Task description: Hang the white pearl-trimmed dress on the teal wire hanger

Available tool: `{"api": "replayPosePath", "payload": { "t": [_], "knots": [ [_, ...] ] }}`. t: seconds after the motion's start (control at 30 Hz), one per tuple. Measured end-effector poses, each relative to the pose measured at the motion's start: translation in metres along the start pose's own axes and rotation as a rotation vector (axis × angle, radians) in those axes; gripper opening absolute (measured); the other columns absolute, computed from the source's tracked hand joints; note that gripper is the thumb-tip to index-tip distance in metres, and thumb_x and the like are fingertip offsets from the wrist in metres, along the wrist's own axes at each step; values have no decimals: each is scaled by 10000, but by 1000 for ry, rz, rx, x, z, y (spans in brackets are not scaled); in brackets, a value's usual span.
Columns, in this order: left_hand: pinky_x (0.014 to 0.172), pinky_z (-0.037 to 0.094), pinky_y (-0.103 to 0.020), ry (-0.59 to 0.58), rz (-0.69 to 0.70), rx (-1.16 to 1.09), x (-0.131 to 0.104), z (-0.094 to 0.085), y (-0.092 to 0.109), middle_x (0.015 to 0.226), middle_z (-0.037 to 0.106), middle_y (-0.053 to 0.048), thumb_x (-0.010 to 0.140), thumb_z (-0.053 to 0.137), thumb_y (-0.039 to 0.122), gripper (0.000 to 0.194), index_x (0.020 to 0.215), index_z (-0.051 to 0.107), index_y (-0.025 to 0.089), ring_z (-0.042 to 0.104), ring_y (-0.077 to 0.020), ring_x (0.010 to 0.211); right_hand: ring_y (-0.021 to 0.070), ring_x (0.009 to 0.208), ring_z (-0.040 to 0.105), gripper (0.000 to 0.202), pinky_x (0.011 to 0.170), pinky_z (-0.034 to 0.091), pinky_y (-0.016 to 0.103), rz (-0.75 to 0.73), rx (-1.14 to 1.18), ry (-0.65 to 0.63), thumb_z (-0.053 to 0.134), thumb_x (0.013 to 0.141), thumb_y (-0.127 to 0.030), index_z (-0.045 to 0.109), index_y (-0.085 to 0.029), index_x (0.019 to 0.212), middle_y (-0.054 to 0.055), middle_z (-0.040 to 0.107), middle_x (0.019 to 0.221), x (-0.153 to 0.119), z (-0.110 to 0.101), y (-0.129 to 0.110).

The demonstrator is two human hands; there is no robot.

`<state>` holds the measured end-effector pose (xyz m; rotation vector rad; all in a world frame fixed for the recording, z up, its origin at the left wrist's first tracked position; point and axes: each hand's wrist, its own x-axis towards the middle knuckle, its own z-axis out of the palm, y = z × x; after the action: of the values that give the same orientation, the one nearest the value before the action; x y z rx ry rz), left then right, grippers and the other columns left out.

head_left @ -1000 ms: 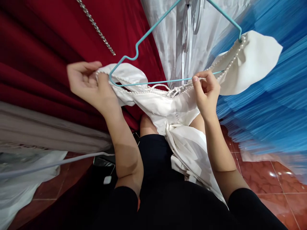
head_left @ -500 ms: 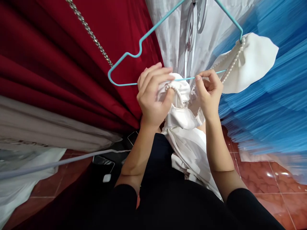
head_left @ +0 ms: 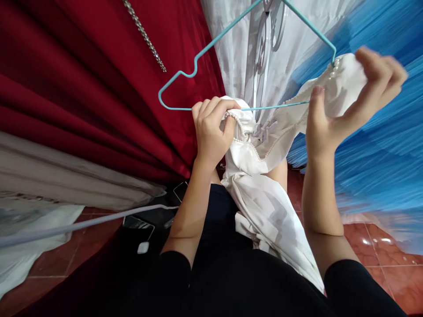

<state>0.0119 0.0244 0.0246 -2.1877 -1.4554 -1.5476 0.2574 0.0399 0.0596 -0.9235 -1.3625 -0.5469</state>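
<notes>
The person stands close among hanging clothes, working a white garment that droops from a teal wire hanger down across the dark-clad lap. The left hand is clenched around a bunched shoulder of the cloth with its pearl trim, pressed right up under the hanger's lower bar. The right hand is wrapped around the other shoulder at the hanger's right end, thumb under and fingers curled over the top; it is blurred, so how firm the hold is I cannot tell.

To do this well, I judge the cloth should go a little at a time, with the pearl strand kept from snagging on the wire's bend at the right corner. The right hand looks to do best by easing the fabric along the wire rather than tugging, since the beading sits right at the hook of the corner. The left hand should keep its bundle gathered so that no loose fold catches on the bar.

Room is tight. A dark red dress with a sparkling chain strap crowds the left, a white sheer garment hangs just behind the hanger, and blue tulle presses against the right hand. The freest space is downward, towards the lap and the red tiled floor.
</notes>
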Motion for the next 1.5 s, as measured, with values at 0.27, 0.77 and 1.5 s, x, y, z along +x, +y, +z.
{"api": "replayPosePath", "payload": {
  "t": [0.27,0.77,1.5],
  "knots": [
    [1198,414,-530,-55,-21,-51,5,-14,-12,1064,716,-44,1001,581,180,152,1037,698,270,653,-279,1103,133,730,648,345,674,447,296,165,161,-153,556,813,53,793,-194,856,32,739,804,50,-2,54],
    [1139,457,-526,-141,7,-69,13,-6,-25,1066,733,-46,1000,607,189,132,1054,691,275,677,-279,1059,205,869,583,141,860,535,453,124,-165,-316,597,786,-162,527,-268,847,44,634,870,-45,-29,80],
    [690,547,-310,251,-93,-295,-38,-46,-6,858,652,5,848,678,169,242,1060,742,265,639,-156,768,215,965,676,155,1023,509,515,-65,128,-377,584,997,-322,691,-331,1109,7,719,1009,-41,17,17]
  ]
}}
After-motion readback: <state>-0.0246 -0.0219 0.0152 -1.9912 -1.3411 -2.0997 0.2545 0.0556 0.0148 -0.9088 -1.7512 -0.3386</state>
